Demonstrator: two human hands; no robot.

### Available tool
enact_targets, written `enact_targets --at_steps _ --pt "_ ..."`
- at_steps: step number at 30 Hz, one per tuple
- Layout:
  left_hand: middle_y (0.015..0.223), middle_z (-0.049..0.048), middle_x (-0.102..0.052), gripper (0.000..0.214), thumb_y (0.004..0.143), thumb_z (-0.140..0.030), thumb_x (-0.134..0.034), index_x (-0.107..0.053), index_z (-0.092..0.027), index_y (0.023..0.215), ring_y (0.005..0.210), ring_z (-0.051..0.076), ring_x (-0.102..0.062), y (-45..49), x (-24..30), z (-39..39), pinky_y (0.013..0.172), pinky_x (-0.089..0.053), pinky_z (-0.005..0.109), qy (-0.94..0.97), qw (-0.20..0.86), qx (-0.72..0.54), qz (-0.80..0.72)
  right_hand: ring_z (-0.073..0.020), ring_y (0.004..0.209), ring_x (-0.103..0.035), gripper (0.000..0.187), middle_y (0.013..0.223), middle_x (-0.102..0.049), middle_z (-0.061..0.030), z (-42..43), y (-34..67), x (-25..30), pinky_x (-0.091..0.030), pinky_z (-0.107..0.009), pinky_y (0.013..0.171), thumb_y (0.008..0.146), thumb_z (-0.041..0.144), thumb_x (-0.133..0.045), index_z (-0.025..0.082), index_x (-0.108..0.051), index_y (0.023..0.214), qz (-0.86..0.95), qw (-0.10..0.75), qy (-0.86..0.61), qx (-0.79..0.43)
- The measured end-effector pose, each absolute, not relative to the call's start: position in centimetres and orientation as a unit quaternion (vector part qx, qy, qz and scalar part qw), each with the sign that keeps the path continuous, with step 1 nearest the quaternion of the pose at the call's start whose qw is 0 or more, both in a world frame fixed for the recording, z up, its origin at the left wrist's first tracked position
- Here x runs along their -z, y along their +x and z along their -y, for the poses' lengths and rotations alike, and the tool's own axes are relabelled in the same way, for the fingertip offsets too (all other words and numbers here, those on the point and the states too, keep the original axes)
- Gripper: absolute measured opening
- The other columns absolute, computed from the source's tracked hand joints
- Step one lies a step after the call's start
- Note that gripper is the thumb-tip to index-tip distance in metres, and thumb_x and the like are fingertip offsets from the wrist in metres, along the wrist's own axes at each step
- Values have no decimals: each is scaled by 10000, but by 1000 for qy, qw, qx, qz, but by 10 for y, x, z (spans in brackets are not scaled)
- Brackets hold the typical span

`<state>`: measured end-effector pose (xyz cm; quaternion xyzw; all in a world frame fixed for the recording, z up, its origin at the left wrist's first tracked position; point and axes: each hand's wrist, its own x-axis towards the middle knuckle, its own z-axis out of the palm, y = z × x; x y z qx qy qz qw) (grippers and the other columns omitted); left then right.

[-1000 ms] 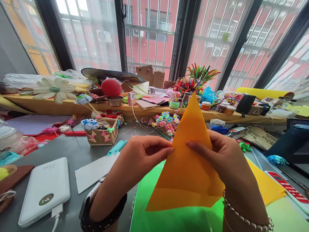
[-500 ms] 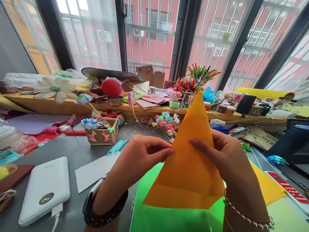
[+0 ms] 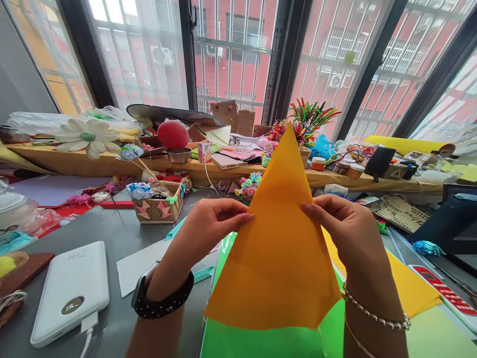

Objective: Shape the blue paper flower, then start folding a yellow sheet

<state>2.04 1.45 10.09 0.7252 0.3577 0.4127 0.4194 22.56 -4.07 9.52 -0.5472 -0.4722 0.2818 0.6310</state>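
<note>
A folded sheet of orange paper [image 3: 278,253], shaped like a tall triangle with its point upward, is held up in front of me. My left hand [image 3: 219,221] pinches its left edge between thumb and fingers. On the opposite edge my right hand [image 3: 339,219] grips it the same way, thumb in front and fingers behind. The paper's lower edge hangs over a green sheet [image 3: 242,343] on the table. More orange paper [image 3: 413,286] lies behind and below my right wrist.
A white power bank [image 3: 70,293] with a cable lies at the left. Near it are a white paper strip [image 3: 137,266] and a cardboard box [image 3: 158,209] holding crafts. A ledge [image 3: 242,174] crowded with craft items runs below the windows. A dark laptop [image 3: 450,219] stands at the right.
The orange paper has shifted left and turned to face me more squarely, its tip lower. Both hands still pinch it; the left has moved left and up, the right now grips nearer the edge.
</note>
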Motion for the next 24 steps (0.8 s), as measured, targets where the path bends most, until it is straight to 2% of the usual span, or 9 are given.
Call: enact_targets --at_steps 6,11,18,24 --pt "648 12 -709 164 659 -344 -668 -711 -186 669 598 150 -637 22 -98 -20 534 -503 196 722 392 -429 -376 -144 543 -599 197 568 -673 -2 37 224 -93 -437 -215 449 573 375 -757 204 -665 607 467 643 -544 -270" --pt "642 7 -710 134 619 -317 -695 -702 -186 644 608 156 -636 20 -100 -21 551 -514 206 677 372 -496 -397 -163 647 -629 176 698 -707 -10 32 229 -91 -477 -234 547 611 355 -735 207 -687 694 514 595 -540 -300" --pt "660 12 -707 191 605 -372 -702 -701 -188 659 607 151 -630 9 -97 -30 560 -507 214 684 377 -481 -398 -142 566 -581 227 604 -663 -5 24 231 -85 -425 -231 497 616 403 -720 182 -677 650 522 580 -561 -276" --pt "632 2 -688 221 591 -397 -700 -695 -186 656 585 143 -602 6 -97 -31 532 -466 209 682 326 -497 -426 -166 614 -603 264 669 -682 -30 19 230 -81 -439 -251 525 611 420 -716 173 -686 698 532 576 -555 -279"
